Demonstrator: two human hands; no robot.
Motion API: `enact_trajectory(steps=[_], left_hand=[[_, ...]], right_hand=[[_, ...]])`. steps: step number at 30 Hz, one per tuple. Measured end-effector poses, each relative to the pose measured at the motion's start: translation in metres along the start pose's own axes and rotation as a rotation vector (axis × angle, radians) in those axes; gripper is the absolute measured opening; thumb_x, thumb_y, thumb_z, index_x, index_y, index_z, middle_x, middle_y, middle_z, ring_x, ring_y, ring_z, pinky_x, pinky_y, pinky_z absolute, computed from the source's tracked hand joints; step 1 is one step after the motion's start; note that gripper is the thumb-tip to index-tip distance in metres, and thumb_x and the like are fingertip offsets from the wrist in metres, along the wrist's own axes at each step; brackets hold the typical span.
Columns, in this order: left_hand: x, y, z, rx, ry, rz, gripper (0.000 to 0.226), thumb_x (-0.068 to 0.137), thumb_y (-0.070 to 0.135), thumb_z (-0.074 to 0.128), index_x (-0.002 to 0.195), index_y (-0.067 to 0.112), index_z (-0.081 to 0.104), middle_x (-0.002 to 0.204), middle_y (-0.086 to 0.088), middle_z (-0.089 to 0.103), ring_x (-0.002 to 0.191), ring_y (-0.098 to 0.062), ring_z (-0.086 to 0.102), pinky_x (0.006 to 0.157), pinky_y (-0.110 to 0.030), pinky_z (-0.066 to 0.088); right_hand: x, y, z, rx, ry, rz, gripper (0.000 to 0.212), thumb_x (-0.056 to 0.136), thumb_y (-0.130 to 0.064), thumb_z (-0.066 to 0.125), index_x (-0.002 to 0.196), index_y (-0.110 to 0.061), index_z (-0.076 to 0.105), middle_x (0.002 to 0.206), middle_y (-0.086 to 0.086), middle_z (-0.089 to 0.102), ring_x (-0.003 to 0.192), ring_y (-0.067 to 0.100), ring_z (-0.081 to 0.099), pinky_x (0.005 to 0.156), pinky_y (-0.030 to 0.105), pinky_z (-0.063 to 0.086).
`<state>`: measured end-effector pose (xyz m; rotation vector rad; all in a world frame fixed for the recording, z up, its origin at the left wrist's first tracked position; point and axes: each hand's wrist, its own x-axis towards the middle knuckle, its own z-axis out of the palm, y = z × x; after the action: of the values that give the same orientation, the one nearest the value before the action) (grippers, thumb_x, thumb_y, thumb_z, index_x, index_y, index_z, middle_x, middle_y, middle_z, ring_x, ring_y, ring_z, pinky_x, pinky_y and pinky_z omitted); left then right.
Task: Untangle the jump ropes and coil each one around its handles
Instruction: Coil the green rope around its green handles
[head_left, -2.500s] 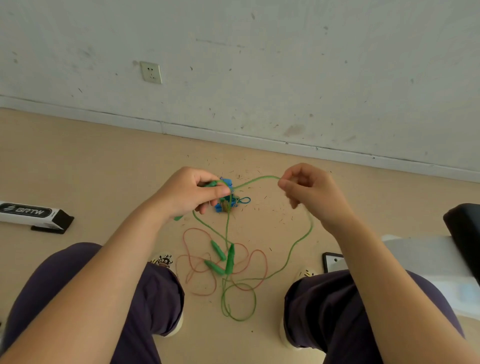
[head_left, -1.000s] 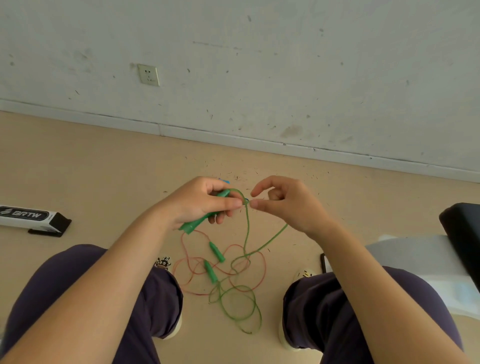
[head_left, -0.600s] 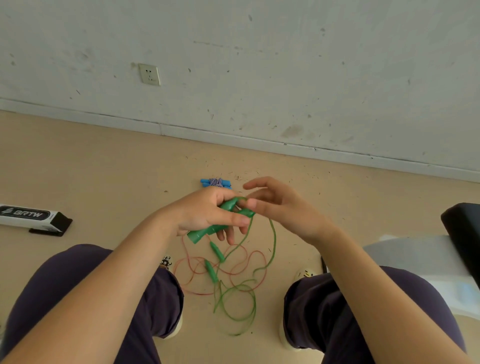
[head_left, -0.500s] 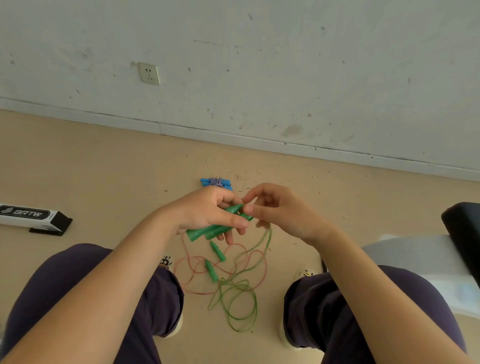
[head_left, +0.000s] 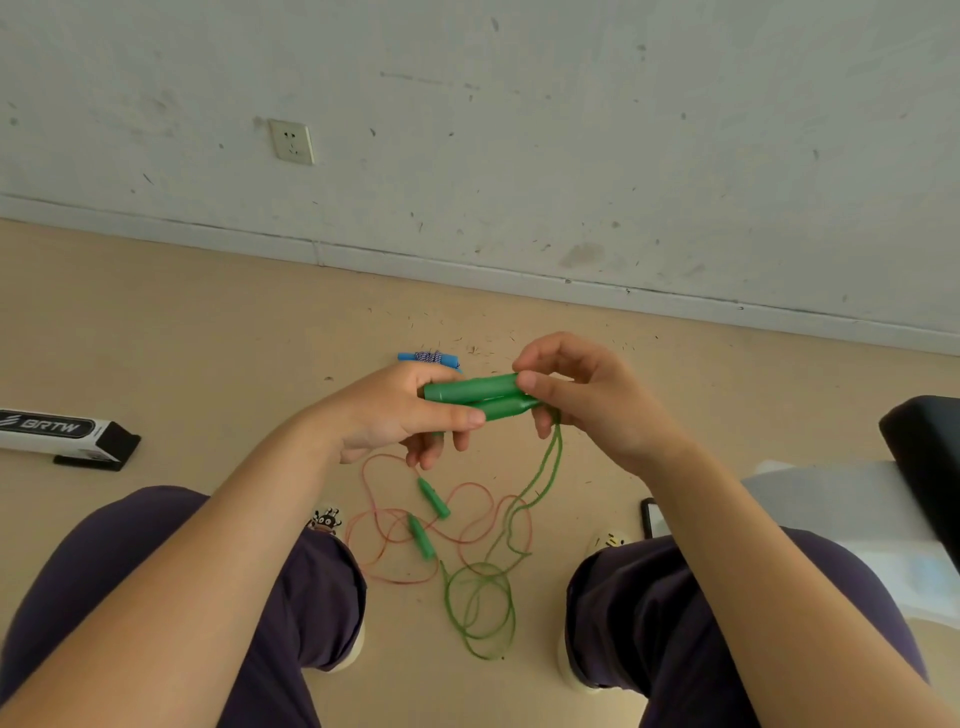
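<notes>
Two green handles (head_left: 475, 396) lie side by side, level, between my hands. My left hand (head_left: 400, 415) grips their left ends with thumb and fingers. My right hand (head_left: 582, 400) pinches their right ends. From there the green rope (head_left: 545, 478) hangs down to loose loops (head_left: 483, 608) on the floor. A thin red rope (head_left: 415, 519) with two smaller green handles (head_left: 434, 499) lies spread on the floor between my knees. A coiled blue rope bundle (head_left: 428, 358) lies beyond my left hand, partly hidden.
A white and black box (head_left: 62, 431) lies on the floor at the left. A dark phone edge (head_left: 647, 517) and white sheet (head_left: 831, 509) sit at the right, with a black object (head_left: 930, 457) above them. The wall skirting (head_left: 467, 270) runs across ahead.
My hands came together: the right hand let the stretched green rope drop and took the handles' right ends. The handles turned level, and the rope slack settled on the floor.
</notes>
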<state>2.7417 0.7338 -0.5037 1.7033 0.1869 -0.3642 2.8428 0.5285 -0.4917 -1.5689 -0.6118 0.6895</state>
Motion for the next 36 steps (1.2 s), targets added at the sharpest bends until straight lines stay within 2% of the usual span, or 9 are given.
enact_trajectory(steps=[7,12,15,18,21,23,28,33,36], left_hand=[[0.0,0.001,0.002,0.105,-0.138,-0.092,0.041,0.081,0.029,0.075,0.11,0.001,0.067,0.082,-0.011,0.074,0.055,-0.022,0.063,0.047,-0.025,0.046],[-0.001,0.0,0.006,0.159,-0.185,-0.07,0.026,0.094,0.031,0.062,0.097,0.005,0.063,0.07,-0.001,0.063,0.048,-0.014,0.05,0.046,-0.024,0.04],[-0.001,0.004,0.004,-0.052,-0.054,0.038,0.028,0.087,0.036,0.059,0.09,0.008,0.058,0.067,-0.003,0.059,0.044,-0.013,0.048,0.041,-0.022,0.037],[0.002,0.007,-0.001,-0.332,0.264,0.152,0.023,0.093,0.033,0.055,0.092,0.009,0.056,0.065,-0.002,0.062,0.043,-0.015,0.052,0.039,-0.023,0.039],[0.008,0.001,-0.006,-0.247,0.518,0.179,0.02,0.102,0.028,0.052,0.093,0.011,0.057,0.065,0.002,0.06,0.043,-0.013,0.044,0.042,-0.026,0.034],[0.01,-0.003,-0.006,-0.064,0.495,0.128,0.016,0.101,0.03,0.055,0.098,0.014,0.058,0.067,0.001,0.061,0.043,-0.012,0.042,0.042,-0.027,0.033],[0.009,-0.008,0.006,0.167,0.2,-0.026,0.019,0.097,0.031,0.062,0.101,0.014,0.057,0.067,-0.002,0.061,0.042,-0.013,0.041,0.038,-0.024,0.032],[0.009,-0.002,-0.007,-0.097,0.51,0.094,0.019,0.101,0.029,0.055,0.106,0.012,0.058,0.069,-0.002,0.059,0.042,-0.011,0.038,0.039,-0.023,0.03],[0.007,-0.002,-0.009,-0.198,0.421,0.096,0.02,0.101,0.029,0.055,0.105,0.01,0.059,0.067,0.0,0.057,0.042,-0.009,0.036,0.038,-0.022,0.028]], right_hand=[[0.0,0.002,-0.001,-0.113,-0.011,0.017,0.007,0.085,-0.003,0.071,0.09,-0.008,0.069,0.078,0.001,0.066,0.056,0.015,0.05,0.055,0.026,0.045],[0.001,0.002,0.003,-0.152,0.004,0.002,0.008,0.088,-0.009,0.07,0.095,-0.006,0.069,0.077,0.003,0.064,0.054,0.015,0.049,0.054,0.023,0.044],[0.002,0.0,0.001,-0.05,0.104,-0.005,0.018,0.093,-0.016,0.064,0.104,-0.003,0.062,0.08,0.01,0.063,0.051,0.018,0.048,0.051,0.024,0.043],[0.005,0.002,-0.005,-0.02,0.199,0.013,0.011,0.094,-0.017,0.063,0.102,-0.012,0.056,0.075,0.005,0.065,0.051,0.021,0.047,0.052,0.027,0.041],[0.007,0.007,-0.006,-0.125,0.228,0.032,0.006,0.093,-0.008,0.063,0.094,-0.012,0.058,0.071,0.002,0.065,0.05,0.018,0.046,0.051,0.028,0.039],[0.006,0.007,-0.002,-0.229,0.186,0.05,0.004,0.091,-0.006,0.064,0.09,-0.01,0.063,0.071,0.003,0.067,0.051,0.015,0.047,0.052,0.026,0.041],[0.002,0.004,0.009,-0.364,0.016,0.066,0.009,0.088,-0.013,0.071,0.097,-0.01,0.067,0.072,0.003,0.066,0.053,0.014,0.048,0.055,0.027,0.044],[0.005,0.005,0.001,-0.363,0.151,0.131,0.034,0.084,-0.028,0.076,0.106,-0.02,0.052,0.072,0.004,0.064,0.054,0.015,0.055,0.059,0.034,0.049],[0.006,0.007,-0.003,-0.284,0.199,0.115,0.042,0.084,-0.025,0.076,0.115,-0.022,0.049,0.082,0.008,0.065,0.059,0.018,0.062,0.068,0.038,0.054]])
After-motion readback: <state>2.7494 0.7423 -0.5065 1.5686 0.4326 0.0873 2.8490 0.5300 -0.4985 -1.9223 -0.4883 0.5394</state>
